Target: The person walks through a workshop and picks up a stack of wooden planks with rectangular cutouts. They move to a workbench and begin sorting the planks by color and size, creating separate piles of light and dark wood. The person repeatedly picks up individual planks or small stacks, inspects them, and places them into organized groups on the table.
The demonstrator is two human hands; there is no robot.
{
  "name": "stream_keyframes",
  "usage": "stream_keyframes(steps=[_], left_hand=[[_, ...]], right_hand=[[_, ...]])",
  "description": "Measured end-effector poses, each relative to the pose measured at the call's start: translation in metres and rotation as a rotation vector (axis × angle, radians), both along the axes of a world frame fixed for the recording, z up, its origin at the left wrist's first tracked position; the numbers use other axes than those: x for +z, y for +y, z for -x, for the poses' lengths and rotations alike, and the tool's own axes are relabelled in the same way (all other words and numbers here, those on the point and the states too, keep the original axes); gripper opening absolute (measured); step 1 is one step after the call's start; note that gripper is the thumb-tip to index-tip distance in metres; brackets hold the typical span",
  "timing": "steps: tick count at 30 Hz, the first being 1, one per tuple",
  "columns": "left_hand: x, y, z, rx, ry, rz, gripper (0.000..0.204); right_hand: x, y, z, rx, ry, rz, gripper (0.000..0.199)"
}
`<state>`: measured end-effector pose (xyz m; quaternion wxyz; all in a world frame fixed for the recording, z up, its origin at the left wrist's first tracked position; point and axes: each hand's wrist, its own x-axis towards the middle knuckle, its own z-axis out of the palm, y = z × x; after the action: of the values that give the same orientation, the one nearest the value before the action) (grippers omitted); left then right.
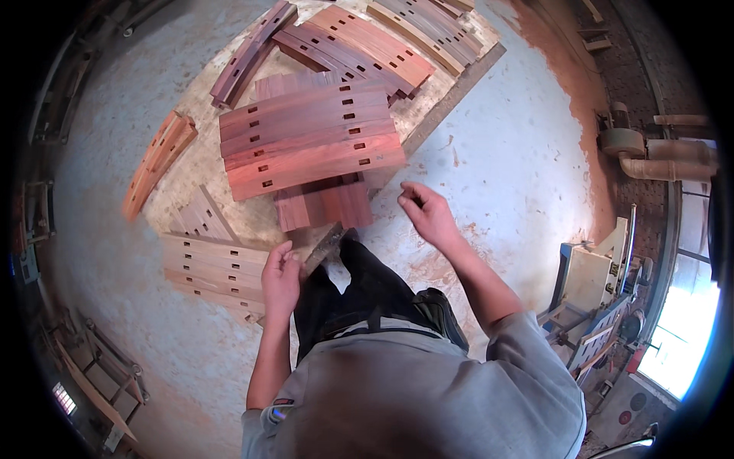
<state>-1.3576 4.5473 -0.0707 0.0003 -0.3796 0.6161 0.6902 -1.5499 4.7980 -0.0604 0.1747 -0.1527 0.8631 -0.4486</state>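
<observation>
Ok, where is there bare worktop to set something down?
The widest patch of worktop lies between the curved orange-brown pieces and the large red slotted boards. A smaller one separates the short red boards from the pale slotted boards. The far end is crowded with dark slotted pieces.

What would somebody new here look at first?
Probably the reddish-brown wooden slats with dark slots, laid side by side near the top middle. Lower down, a bare left hand and bare right hand hover apart, seemingly empty. A glaring white window stands at the far right.
</observation>
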Motion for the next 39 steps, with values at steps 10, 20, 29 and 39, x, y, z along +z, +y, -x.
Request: stream_keyframes(steps=[10, 20, 29, 39], left_hand=[[0.016, 0.005, 0.006, -0.101, 0.064, -0.159, 0.043], [0.022, 0.034, 0.057, -0.109, 0.192, -0.240, 0.061], [0.024, 0.075, 0.139, 0.362, 0.091, -0.371, 0.055], [0.032, 0.080, 0.177, 0.656, 0.080, -0.460, 0.023]], right_hand=[[0.040, -0.035, 0.057, 0.041, 0.221, -0.048, 0.034], [0.051, -0.146, 0.147, 0.451, 0.634, -0.104, 0.038], [0.008, -0.195, 0.189, 0.761, 0.510, -0.298, 0.034], [-0.005, -0.211, 0.208, 0.879, 0.504, -0.274, 0.044]])
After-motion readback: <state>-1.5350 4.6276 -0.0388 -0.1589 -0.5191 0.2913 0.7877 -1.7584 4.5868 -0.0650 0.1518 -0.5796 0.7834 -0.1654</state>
